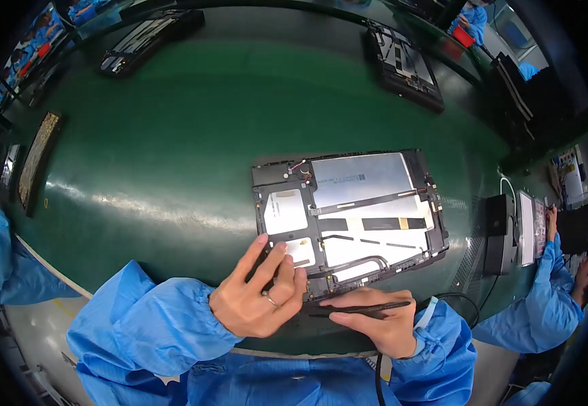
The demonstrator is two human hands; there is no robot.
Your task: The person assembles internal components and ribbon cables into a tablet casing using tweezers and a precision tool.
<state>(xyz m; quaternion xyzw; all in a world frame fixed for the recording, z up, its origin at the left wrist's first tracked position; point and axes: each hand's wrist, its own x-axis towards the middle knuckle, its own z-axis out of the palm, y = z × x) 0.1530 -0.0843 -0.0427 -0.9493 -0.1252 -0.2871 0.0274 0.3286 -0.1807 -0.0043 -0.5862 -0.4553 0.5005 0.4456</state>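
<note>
In front of me an opened flat electronic device (368, 183) lies on the green work table (192, 122), tilted slightly. Its black frame surrounds silver panels, dark strips and thin cables. My left hand (261, 291) rests on its near left corner, fingers apart and fingertips touching the frame and a small silver panel. A ring sits on one finger. Beside the device's near edge, my right hand (378, 321) grips slim black tweezers (368, 310), whose tips point left toward my left hand. Whether the tips touch anything, I cannot tell.
Stacks of similar opened devices stand at the far left (151, 40) and far right (405, 64). A long box (40, 159) lies near the left edge. Black equipment (499, 233) with cables stands at right. Co-workers' blue sleeves show on both sides (544, 304).
</note>
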